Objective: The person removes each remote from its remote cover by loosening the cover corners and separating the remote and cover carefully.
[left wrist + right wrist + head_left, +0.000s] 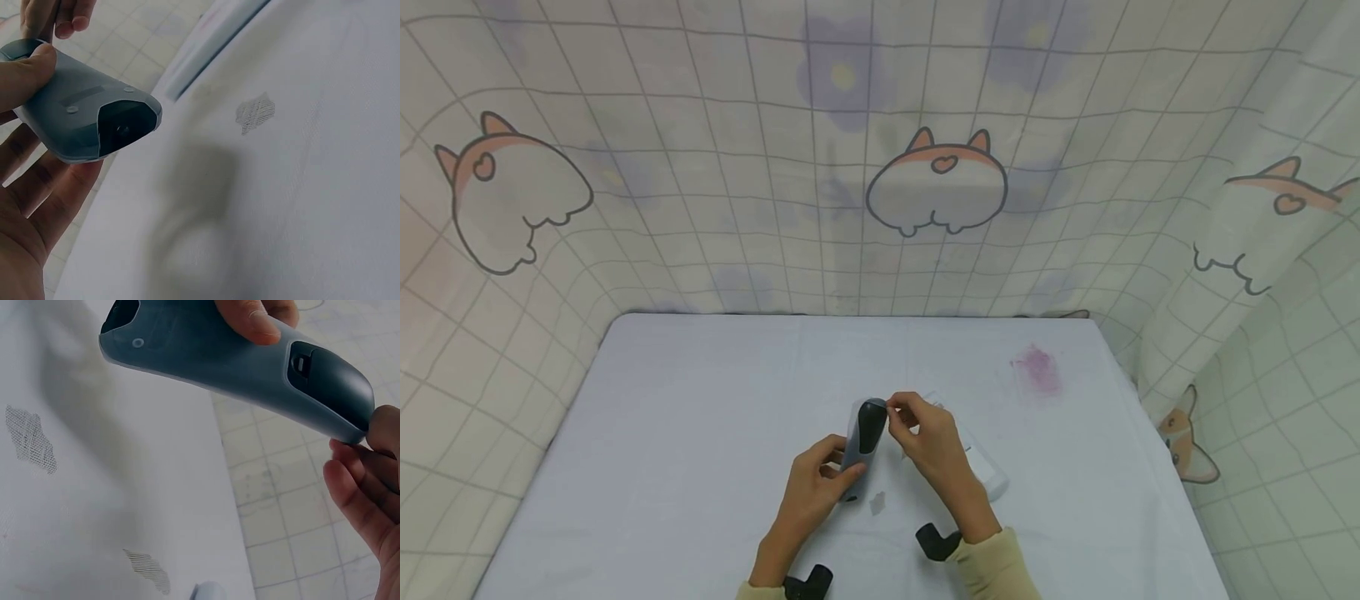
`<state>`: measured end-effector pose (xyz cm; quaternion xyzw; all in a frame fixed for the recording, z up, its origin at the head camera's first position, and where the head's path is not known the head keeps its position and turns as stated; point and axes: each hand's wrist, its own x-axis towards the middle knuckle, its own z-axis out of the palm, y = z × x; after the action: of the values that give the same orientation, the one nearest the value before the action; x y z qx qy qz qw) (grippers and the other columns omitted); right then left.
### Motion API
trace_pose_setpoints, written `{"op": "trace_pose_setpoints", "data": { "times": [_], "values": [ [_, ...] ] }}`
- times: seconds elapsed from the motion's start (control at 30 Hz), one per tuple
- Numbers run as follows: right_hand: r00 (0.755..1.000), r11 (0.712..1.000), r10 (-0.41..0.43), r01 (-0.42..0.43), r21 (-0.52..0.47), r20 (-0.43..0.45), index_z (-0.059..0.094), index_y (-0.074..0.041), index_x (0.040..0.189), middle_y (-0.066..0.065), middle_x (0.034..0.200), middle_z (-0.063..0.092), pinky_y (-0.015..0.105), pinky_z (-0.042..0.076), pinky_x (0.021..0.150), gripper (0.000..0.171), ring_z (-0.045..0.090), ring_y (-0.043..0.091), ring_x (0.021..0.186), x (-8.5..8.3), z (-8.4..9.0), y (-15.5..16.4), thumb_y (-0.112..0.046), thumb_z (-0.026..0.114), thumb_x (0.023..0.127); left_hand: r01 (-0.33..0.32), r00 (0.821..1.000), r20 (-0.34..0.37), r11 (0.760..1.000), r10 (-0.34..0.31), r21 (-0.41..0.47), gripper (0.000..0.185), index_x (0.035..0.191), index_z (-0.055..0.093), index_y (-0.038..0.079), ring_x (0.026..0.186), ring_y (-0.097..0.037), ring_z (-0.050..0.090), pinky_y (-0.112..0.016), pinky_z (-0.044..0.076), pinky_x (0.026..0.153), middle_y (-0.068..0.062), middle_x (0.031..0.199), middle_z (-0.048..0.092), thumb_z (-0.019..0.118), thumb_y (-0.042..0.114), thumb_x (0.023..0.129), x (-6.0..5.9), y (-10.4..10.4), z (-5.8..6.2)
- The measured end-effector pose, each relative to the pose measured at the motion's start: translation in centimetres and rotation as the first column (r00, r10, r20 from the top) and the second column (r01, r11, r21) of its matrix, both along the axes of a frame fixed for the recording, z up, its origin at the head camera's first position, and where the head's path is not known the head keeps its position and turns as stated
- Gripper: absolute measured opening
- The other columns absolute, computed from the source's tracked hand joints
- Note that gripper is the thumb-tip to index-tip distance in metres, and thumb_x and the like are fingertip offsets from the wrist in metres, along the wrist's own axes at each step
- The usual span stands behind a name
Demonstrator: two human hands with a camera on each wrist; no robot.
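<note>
A grey hand-held device (pixel 862 442) with a dark oval panel at its upper end is held a little above the white table (pixel 700 417). My left hand (pixel 841 467) grips its lower body, thumb on top and fingers beneath. My right hand (pixel 892 408) pinches the device's upper end with curled fingertips. In the left wrist view the device (pixel 81 115) shows its dark open bottom end, lying in my left hand (pixel 37 131), with my right hand (pixel 59 15) above it. In the right wrist view the device (pixel 237 356) slants across, and my right hand (pixel 369 450) touches its dark-panelled tip.
A flat white box (pixel 988 475) lies on the table under my right forearm. A small grey patch (pixel 877 502) marks the cloth below the device, and a pink stain (pixel 1037 369) sits at the far right. Printed curtains (pixel 925 183) enclose the table on three sides.
</note>
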<state>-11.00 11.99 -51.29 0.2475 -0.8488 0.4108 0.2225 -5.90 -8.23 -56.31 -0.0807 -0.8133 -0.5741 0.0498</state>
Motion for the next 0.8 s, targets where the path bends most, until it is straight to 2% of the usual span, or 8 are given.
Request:
{"op": "trace_pose_setpoints", "data": {
  "times": [0.13, 0.27, 0.4, 0.53, 0.63, 0.7, 0.8],
  "values": [
    [0.997, 0.998, -0.032, 0.036, 0.058, -0.068, 0.067, -0.006, 0.100, 0.001, 0.073, 0.065, 0.016, 0.047, 0.056, 0.019, 0.058, 0.008, 0.062, -0.2, -0.2, 0.0, 0.005, 0.074, 0.086, 0.015, 0.999, 0.031, 0.999, -0.016, 0.040, 0.028, 0.107, 0.072, 0.025, 0.083, -0.005, 0.068, -0.024, 0.059, 0.067, 0.004, 0.099, 0.075, 0.088, 0.019, 0.085, 0.1, 0.3, 0.1],
    [0.995, 0.992, -0.062, 0.070, 0.105, -0.074, 0.064, -0.006, 0.099, -0.001, 0.070, 0.057, 0.013, 0.039, 0.054, 0.020, 0.048, 0.005, 0.062, -0.2, -0.4, 0.0, 0.004, 0.073, 0.083, 0.017, 0.998, 0.062, 0.998, -0.021, 0.059, 0.027, 0.107, 0.072, 0.026, 0.082, -0.006, 0.069, -0.023, 0.059, 0.068, 0.004, 0.098, 0.075, 0.087, 0.022, 0.086, 0.1, 0.4, 0.1],
    [0.999, 0.995, -0.043, 0.045, 0.087, -0.031, 0.063, -0.006, 0.100, 0.001, 0.075, 0.061, 0.017, 0.047, 0.056, 0.020, 0.054, 0.006, 0.065, -0.2, -0.5, 0.1, 0.004, 0.072, 0.085, 0.022, 0.998, 0.060, 0.997, -0.027, 0.072, 0.026, 0.108, 0.072, 0.025, 0.083, -0.006, 0.069, -0.023, 0.059, 0.068, 0.002, 0.099, 0.076, 0.086, 0.023, 0.087, 0.2, 0.3, 0.0],
    [0.994, 0.998, 0.047, -0.042, -0.052, 0.095, 0.064, -0.006, 0.105, 0.006, 0.086, 0.071, 0.023, 0.056, 0.061, 0.016, 0.064, 0.010, 0.074, -0.3, -0.3, 0.2, 0.003, 0.070, 0.092, 0.035, 0.999, 0.037, 0.995, -0.039, 0.093, 0.026, 0.111, 0.070, 0.023, 0.084, -0.005, 0.070, -0.024, 0.059, 0.068, 0.000, 0.100, 0.076, 0.084, 0.023, 0.089, 0.2, 0.0, -0.5],
    [0.962, 0.976, 0.144, -0.099, -0.194, 0.232, 0.065, -0.006, 0.110, 0.011, 0.094, 0.074, 0.024, 0.058, 0.059, 0.012, 0.067, 0.010, 0.077, -0.3, -0.1, 0.4, -0.002, 0.067, 0.099, 0.043, 0.998, 0.042, 0.992, -0.049, 0.115, 0.025, 0.113, 0.071, 0.021, 0.085, -0.005, 0.070, -0.024, 0.059, 0.069, -0.002, 0.101, 0.077, 0.082, 0.022, 0.090, 0.1, -0.3, -0.7],
    [0.928, 0.953, 0.210, -0.125, -0.274, 0.307, 0.066, -0.005, 0.114, 0.014, 0.097, 0.073, 0.028, 0.058, 0.056, 0.012, 0.066, 0.009, 0.076, -0.3, 0.0, 0.6, -0.004, 0.066, 0.102, 0.051, 0.997, 0.052, 0.990, -0.059, 0.130, 0.026, 0.114, 0.071, 0.019, 0.085, -0.005, 0.071, -0.024, 0.059, 0.069, -0.004, 0.102, 0.077, 0.082, 0.021, 0.090, 0.1, -0.5, -0.7],
    [0.871, 0.931, 0.285, -0.151, -0.334, 0.401, 0.068, -0.004, 0.120, 0.016, 0.105, 0.072, 0.032, 0.059, 0.058, 0.017, 0.064, 0.009, 0.072, -0.3, 0.3, 0.9, -0.009, 0.062, 0.105, 0.063, 0.995, 0.061, 0.986, -0.073, 0.153, 0.026, 0.115, 0.071, 0.017, 0.085, -0.005, 0.070, -0.023, 0.059, 0.070, -0.006, 0.102, 0.076, 0.081, 0.019, 0.091, 0.0, -0.7, -0.6]
  ]
}}
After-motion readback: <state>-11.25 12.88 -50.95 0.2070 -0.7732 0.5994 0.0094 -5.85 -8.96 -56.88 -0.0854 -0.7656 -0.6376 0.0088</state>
